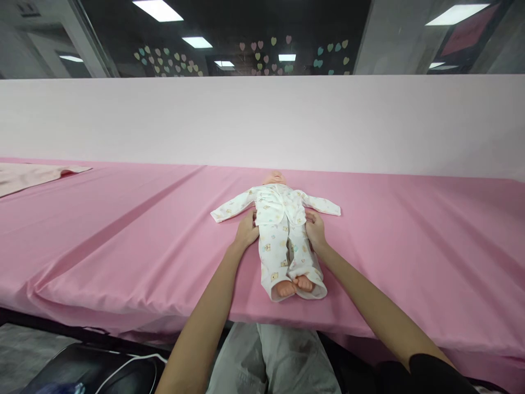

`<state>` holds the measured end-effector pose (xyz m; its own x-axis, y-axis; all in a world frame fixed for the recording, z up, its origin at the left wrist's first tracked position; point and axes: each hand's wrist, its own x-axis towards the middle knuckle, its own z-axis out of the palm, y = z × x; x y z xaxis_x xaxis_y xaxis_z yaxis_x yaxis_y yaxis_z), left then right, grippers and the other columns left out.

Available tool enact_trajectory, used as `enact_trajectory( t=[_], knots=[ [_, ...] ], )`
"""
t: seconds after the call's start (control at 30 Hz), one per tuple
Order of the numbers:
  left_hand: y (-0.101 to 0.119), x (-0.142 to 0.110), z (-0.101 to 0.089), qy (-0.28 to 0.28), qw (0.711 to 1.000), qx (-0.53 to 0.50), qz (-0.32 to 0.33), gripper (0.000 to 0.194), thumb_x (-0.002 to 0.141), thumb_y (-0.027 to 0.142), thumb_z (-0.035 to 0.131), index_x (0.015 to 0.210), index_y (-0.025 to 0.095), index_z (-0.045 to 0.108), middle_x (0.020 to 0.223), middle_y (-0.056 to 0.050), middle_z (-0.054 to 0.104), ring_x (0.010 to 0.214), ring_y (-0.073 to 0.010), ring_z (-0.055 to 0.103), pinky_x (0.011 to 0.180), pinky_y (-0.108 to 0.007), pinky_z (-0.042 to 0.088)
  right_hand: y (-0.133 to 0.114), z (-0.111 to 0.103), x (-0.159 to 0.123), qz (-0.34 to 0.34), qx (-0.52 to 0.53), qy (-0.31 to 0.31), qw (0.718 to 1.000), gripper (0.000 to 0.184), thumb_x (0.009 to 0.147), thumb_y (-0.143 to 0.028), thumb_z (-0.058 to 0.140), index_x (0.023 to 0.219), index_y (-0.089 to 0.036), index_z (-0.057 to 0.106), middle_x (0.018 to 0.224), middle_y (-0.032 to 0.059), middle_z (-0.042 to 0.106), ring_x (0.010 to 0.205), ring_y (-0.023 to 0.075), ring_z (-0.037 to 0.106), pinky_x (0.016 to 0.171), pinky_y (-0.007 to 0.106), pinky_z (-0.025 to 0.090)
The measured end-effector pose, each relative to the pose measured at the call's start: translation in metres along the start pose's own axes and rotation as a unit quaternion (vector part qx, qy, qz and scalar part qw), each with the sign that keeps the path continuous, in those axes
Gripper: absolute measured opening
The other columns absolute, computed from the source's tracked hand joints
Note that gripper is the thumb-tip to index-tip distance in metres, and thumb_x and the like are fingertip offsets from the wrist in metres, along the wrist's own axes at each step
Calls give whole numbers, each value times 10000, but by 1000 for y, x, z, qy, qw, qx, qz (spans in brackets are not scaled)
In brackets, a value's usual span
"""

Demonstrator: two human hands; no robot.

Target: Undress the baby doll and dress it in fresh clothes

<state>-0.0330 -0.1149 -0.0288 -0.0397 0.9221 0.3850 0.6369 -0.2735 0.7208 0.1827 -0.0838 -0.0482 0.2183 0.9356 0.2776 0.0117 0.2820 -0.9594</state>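
A baby doll (275, 177) lies on its back on the pink-covered table, head away from me and bare feet toward me. It has on a white patterned shirt (273, 205) with sleeves spread wide, and matching trousers (274, 249). At the doll's waist on the left, my left hand (247, 231) has its fingers curled at the trouser side by the shirt hem. Opposite it, my right hand (315, 230) grips the other side of the trousers at the waist. The fingertips of both hands are partly hidden by cloth. The doll's feet (287, 287) poke out of the wide trouser legs.
The pink sheet (143, 235) has creases and hangs over the table's front edge. A pale pink cloth (33, 176) lies at the far left. A white wall (246, 120) rises behind the table. Below left are a black chair (94, 366) and a white cable (135, 359).
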Motion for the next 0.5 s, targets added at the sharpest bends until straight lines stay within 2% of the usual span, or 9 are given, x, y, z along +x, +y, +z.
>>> enact_trajectory(
  t=[0.07, 0.13, 0.2, 0.27, 0.33, 0.37, 0.43, 0.5],
  knots=[
    [0, 1, 2, 36, 999, -10, -8, 400, 744, 257, 525, 1135, 169, 529, 1146, -68, 615, 978, -230, 590, 800, -324, 480, 0, -2, 2, 26, -14, 22, 999, 233, 628, -194, 462, 818, -165, 594, 881, 57, 654, 851, 205, 595, 792, 350, 465],
    [1, 1, 3, 63, 998, -8, -20, 361, 757, 245, 496, 1104, 165, 557, 1061, -56, 650, 909, -217, 605, 782, -320, 479, -4, -2, 2, 20, -31, 52, 998, 187, 645, -223, 476, 768, -162, 603, 812, 45, 648, 795, 197, 587, 762, 342, 461],
    [2, 0, 3, 71, 997, 10, -25, 371, 764, 250, 487, 1119, 167, 554, 1004, -50, 663, 852, -210, 613, 752, -312, 478, -17, 0, -4, -33, -44, 77, 995, 182, 668, -241, 488, 776, -162, 611, 781, 35, 635, 750, 182, 570, 729, 327, 456],
    [4, -2, 2, 68, 996, 51, -26, 390, 780, 270, 478, 1155, 178, 535, 992, -53, 663, 838, -219, 615, 728, -308, 470, -42, 4, -19, -122, -44, 79, 988, 164, 694, -228, 481, 777, -170, 611, 753, 25, 617, 705, 164, 553, 676, 304, 454],
    [6, -4, 0, 58, 992, 110, -33, 399, 805, 293, 461, 1188, 192, 513, 971, -59, 666, 847, -242, 617, 715, -313, 457, -75, 10, -43, -243, -32, 31, 969, 155, 728, -185, 447, 746, -189, 601, 724, 15, 599, 682, 152, 548, 634, 289, 456],
    [6, -5, 0, 49, 988, 139, -40, 405, 813, 301, 455, 1201, 194, 502, 948, -63, 669, 849, -256, 618, 708, -316, 451, -93, 12, -58, -312, -29, -21, 950, 178, 752, -164, 425, 739, -202, 598, 700, 8, 591, 676, 148, 552, 625, 286, 463],
    [8, -5, -1, 32, 981, 184, -49, 411, 827, 305, 439, 1220, 190, 481, 925, -73, 671, 852, -274, 618, 695, -319, 440, -125, 17, -93, -443, -50, -137, 885, 195, 781, -154, 430, 766, -236, 606, 708, -1, 593, 703, 149, 565, 631, 292, 488],
    [8, -5, -2, 22, 976, 210, -52, 391, 845, 313, 413, 1207, 184, 481, 936, -83, 669, 855, -278, 618, 681, -314, 432, -149, 18, -128, -488, -56, -182, 852, 158, 774, -195, 494, 777, -294, 617, 669, -32, 581, 674, 140, 567, 583, 266, 502]
  ],
)
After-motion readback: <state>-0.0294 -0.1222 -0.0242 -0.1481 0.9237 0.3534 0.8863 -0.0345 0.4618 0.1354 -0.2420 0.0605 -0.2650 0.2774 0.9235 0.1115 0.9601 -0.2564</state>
